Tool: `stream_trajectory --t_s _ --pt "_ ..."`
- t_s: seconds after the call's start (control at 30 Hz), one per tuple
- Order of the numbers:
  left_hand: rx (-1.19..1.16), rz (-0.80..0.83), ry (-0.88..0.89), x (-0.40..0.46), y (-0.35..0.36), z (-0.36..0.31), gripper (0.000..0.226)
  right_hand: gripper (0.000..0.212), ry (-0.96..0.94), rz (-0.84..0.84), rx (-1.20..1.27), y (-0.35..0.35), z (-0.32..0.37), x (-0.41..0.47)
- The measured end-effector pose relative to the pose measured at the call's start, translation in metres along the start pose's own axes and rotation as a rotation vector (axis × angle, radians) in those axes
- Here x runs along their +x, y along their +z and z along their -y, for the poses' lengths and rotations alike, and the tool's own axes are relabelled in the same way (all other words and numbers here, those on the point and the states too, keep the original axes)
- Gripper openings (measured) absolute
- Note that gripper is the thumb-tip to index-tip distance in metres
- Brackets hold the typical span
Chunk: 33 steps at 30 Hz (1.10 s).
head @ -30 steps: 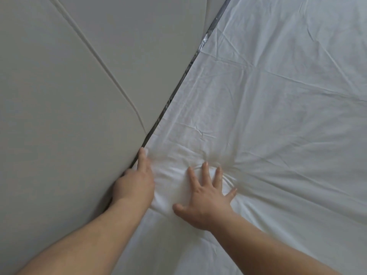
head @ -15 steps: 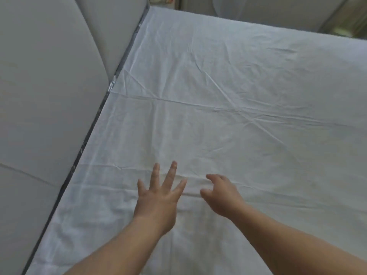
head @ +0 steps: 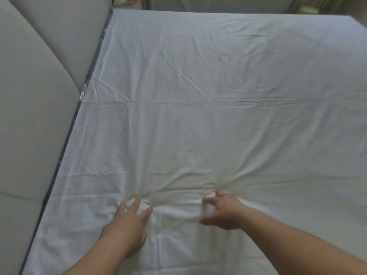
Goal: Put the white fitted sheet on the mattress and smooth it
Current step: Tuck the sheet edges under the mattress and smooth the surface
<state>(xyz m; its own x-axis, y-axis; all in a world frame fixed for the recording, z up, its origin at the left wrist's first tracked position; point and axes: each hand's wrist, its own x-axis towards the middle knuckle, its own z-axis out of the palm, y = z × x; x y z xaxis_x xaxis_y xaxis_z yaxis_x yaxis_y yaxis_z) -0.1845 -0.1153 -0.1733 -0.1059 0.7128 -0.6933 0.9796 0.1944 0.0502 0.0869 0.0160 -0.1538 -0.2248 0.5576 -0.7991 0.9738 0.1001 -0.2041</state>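
Shifted from headboard (head: 39,108) edge | left hand (head: 127,225) flat on white fitted sheet (head: 198,126) | right hand (head: 222,211) half-curled, pressing (grip undeterminable, blurred) | smoothing phase.

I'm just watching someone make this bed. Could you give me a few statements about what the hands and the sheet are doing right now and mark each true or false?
1. Both hands are on the white sheet. True: left hand and right hand both rest on it.
2. The sheet is perfectly smooth. False: creases cross it, and folds bunch at the hands.
3. A grey padded panel borders the sheet's left edge. True.
4. A pillow lies on the sheet. False: only the hands are on it.
5. The left hand is a closed fist. False: its fingers are extended.
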Motion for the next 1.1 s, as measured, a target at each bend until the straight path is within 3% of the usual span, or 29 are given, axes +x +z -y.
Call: stream_trajectory --t_s 0.13,0.23,0.37,0.5,0.6,0.67,0.77,0.87,0.97,1.03,1.1 --pt "-0.118 -0.122 -0.257 -0.043 0.028 0.009 0.072 0.056 -0.076 -0.318 0.06 0.029 0.032 -0.026" --pt "-0.161 -0.149 -0.285 -0.085 0.051 0.01 0.078 0.06 -0.267 -0.194 0.038 0.092 0.081 -0.059" --pt "-0.257 -0.047 -0.285 -0.128 0.116 0.04 0.082 0.077 -0.371 -0.017 -0.115 0.182 0.15 -0.098" --pt "-0.324 -0.026 -0.47 -0.173 0.175 0.08 0.077 0.084 -0.39 0.14 -0.269 0.234 0.196 -0.12" --pt "-0.372 0.015 -0.603 -0.199 0.185 0.092 0.072 0.088 -0.423 0.24 -0.367 0.233 0.208 -0.121" --pt "-0.35 -0.05 -0.645 -0.208 0.181 0.088 0.07 0.081 -0.474 0.228 -0.336 0.224 0.209 -0.121" --pt "-0.31 -0.144 -0.526 -0.219 0.187 0.074 0.081 0.07 -0.357 0.021 -0.15 0.222 0.203 -0.129" --pt "-0.403 0.008 -0.449 -0.228 0.212 0.074 0.096 0.078 -0.221 0.074 -0.162 0.248 0.205 -0.142" --pt "-0.396 0.124 -0.533 -0.233 0.22 0.085 0.088 0.085 -0.323 0.216 -0.264 0.271 0.213 -0.153" --pt "-0.403 0.224 -0.655 -0.233 0.208 0.094 0.082 0.074 -0.418 0.319 -0.21 0.268 0.216 -0.158" --pt "-0.376 0.307 -0.769 -0.235 0.19 0.098 0.077 0.06 -0.438 0.386 -0.009 0.256 0.207 -0.161"
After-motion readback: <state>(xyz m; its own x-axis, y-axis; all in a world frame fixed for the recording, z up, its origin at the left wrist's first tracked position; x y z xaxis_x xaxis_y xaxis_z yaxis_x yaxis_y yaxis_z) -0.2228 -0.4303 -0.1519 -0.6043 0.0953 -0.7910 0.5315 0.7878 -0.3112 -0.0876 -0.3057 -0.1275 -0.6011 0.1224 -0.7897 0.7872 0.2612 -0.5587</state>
